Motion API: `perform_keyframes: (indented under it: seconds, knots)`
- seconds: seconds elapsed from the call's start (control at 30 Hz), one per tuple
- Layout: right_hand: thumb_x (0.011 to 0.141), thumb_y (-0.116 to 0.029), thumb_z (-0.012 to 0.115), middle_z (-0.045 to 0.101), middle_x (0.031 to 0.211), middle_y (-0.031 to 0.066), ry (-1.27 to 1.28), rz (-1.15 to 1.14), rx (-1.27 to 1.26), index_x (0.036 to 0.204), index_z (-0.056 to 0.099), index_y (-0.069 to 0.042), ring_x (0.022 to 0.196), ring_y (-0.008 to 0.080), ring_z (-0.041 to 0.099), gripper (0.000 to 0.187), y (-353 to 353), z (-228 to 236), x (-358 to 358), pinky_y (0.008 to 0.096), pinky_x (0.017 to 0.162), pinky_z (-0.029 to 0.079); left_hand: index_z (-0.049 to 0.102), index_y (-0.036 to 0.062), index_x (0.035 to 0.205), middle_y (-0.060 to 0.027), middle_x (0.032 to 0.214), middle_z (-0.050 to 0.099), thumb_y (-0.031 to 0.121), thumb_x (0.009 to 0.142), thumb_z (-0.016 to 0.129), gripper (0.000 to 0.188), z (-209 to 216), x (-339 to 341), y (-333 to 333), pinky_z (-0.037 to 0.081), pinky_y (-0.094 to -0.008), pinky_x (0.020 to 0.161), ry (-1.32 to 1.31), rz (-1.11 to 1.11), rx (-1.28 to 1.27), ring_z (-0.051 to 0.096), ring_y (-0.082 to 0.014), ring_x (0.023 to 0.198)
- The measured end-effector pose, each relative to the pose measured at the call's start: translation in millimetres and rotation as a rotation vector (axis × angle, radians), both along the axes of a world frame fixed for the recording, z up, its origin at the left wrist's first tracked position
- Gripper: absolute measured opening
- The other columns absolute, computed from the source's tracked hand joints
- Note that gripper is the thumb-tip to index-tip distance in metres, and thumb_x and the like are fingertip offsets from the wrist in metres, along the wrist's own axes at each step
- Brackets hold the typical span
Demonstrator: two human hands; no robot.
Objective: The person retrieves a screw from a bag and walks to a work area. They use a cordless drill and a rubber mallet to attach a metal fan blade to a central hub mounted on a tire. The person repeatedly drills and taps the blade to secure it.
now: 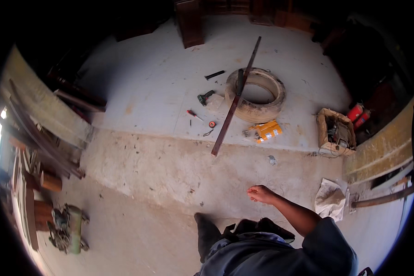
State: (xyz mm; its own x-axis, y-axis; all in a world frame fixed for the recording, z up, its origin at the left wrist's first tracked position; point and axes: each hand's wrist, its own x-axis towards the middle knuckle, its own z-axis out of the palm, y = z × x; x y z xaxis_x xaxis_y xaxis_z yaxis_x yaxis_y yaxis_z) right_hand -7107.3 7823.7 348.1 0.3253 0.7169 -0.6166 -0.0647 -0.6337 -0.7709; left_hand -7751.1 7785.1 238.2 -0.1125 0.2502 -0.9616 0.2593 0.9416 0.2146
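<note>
My right hand (261, 193) hangs in the air over the concrete floor, its fingers curled in with nothing visible in them. My left hand is out of the picture. Ahead of me a dusty tyre (275, 103) lies flat. A long dark wooden strip (228, 120) rests across its left side, and a short black piece (240, 82) is against it. Left of the tyre are a green and black cordless drill (205, 97), a red-handled screwdriver (194, 114), a round tape measure (212, 124) and a dark bar (215, 74). An orange-yellow packet (267, 131) lies nearest the tyre's front.
At right stand a carton (325, 146) of tools and cables and red cylinders (359, 116); a white sack (330, 200) lies closer. A green air compressor (73, 230) and wooden boards (30, 216) are at left. A floor edge (170, 137) crosses before the tyre.
</note>
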Motion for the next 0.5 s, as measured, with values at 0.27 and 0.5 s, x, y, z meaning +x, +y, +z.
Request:
perform_keyframes:
  seconds: [0.27,0.5]
  knots:
    - [0.091,-0.036,0.062,0.070,0.087,0.0089,-0.069,0.226,-0.185,0.110,0.068,-0.004,0.077,0.0185,0.067,0.038,198.6,-26.9,0.3,0.0338,0.066,0.056,0.053,0.0041,0.129,-0.0084,0.080,0.063,0.013,0.094,0.055,0.037,49.4,110.0,515.7,0.047,-0.0310,0.046,0.022,-0.351,0.645,0.059,-0.0164,0.057]
    - [0.089,-0.051,0.058,0.064,0.120,0.0263,-0.218,0.348,-0.174,0.130,0.056,0.000,0.113,0.0401,0.061,0.065,383.9,-106.7,48.5,0.0437,0.097,0.048,0.049,0.0033,0.138,-0.0013,0.072,0.061,0.024,0.094,0.057,0.049,91.4,253.5,764.7,0.043,-0.0262,0.050,0.003,-0.786,0.788,0.050,-0.0077,0.057]
